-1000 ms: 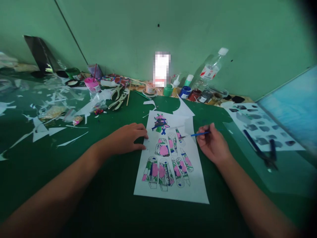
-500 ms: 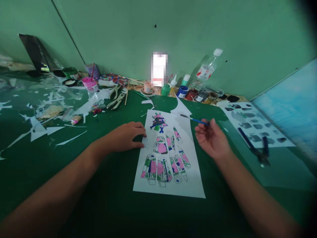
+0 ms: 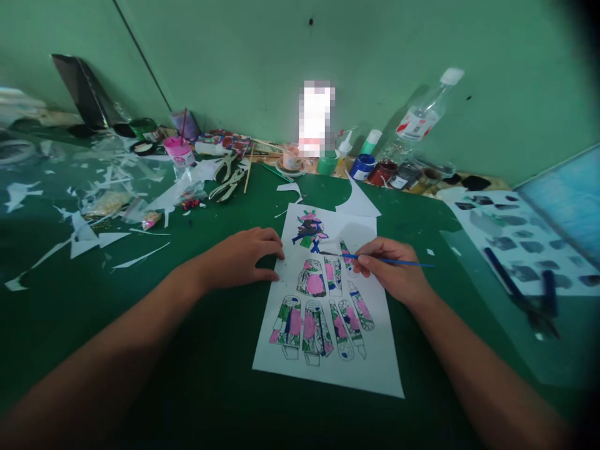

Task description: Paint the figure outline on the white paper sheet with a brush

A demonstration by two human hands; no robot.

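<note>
A white sheet of paper point(image 3: 328, 378) lies on the green table, printed with outlined shapes partly coloured pink, green and dark blue. My right hand point(image 3: 391, 265) pinches a blue paintbrush point(image 3: 400, 261) over the sheet's upper right part. The brush tip points left, close to the small blue X-shaped figure; whether it touches the paper I cannot tell. My left hand point(image 3: 248, 256) rests at the sheet's left edge, thumb and fingers apart, holding nothing. A cut piece of white paper point(image 3: 359, 200) lies at the sheet's top right corner.
Paint jars, such as a blue jar point(image 3: 362, 167) and a green jar point(image 3: 327, 163), line the wall beside a plastic bottle point(image 3: 419, 122). Pliers point(image 3: 527, 300) lie at right by a printed sheet point(image 3: 497, 228). Punch pliers point(image 3: 229, 184), a pink cup point(image 3: 179, 152) and paper scraps point(image 3: 84, 234) are left.
My right hand has moved left, from beside the sheet to over it, bringing the brush tip down near the blue figure. The view has shifted slightly; my left hand stays at the paper's edge.
</note>
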